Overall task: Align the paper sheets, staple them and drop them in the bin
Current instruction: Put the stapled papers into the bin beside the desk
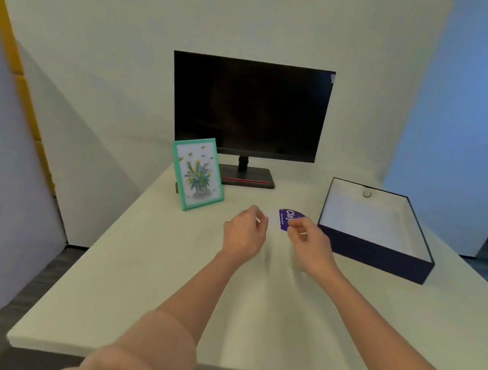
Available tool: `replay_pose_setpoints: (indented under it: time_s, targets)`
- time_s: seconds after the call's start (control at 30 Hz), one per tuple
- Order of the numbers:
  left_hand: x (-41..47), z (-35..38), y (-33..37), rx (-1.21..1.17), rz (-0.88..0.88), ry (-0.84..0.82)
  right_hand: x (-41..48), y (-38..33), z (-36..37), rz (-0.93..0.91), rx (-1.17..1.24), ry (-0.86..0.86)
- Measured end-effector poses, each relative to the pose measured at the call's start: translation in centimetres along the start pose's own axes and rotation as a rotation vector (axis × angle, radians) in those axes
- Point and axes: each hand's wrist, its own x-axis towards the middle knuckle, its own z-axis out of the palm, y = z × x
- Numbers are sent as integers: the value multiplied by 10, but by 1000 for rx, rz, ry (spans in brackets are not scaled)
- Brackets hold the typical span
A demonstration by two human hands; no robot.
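Head view: the paper sheets (279, 219) are held above the table (152, 298), in front of the monitor (247, 106) and level with the near left corner of the open box (373, 255). Only a small part is visible: a white area and a purple patch with white lettering that begins "Cla". The rest is covered by the fingers, so the number of sheets and their outline cannot be determined. The visible part suggests a long axis running left to right, parallel to the monitor screen; the lettering reads sideways.

The left hand (244, 233) pinches the left edge of the sheets, fingers curled close. The right hand (307, 244) pinches the right edge in the same narrow grip, and it hides the end of the lettering.

The box, right of the monitor, has dark outer walls and a white interior; a small round object (366, 193) lies at its far wall, too small to identify. A green picture frame (197, 174) leans left of the monitor stand.
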Motion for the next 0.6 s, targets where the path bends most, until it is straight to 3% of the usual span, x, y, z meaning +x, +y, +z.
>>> replay_pose_setpoints:
  time_s: [0.2, 0.43, 0.6]
  targets:
    - [10, -38, -99, 126, -129, 41, 13, 4, 70, -88, -107, -283]
    - [9, -59, -161, 396, -145, -164, 29, 24, 110, -197, -540, -405]
    - [21, -53, -162, 483, -74, -328, 39, 25, 123, -229, -641, -465]
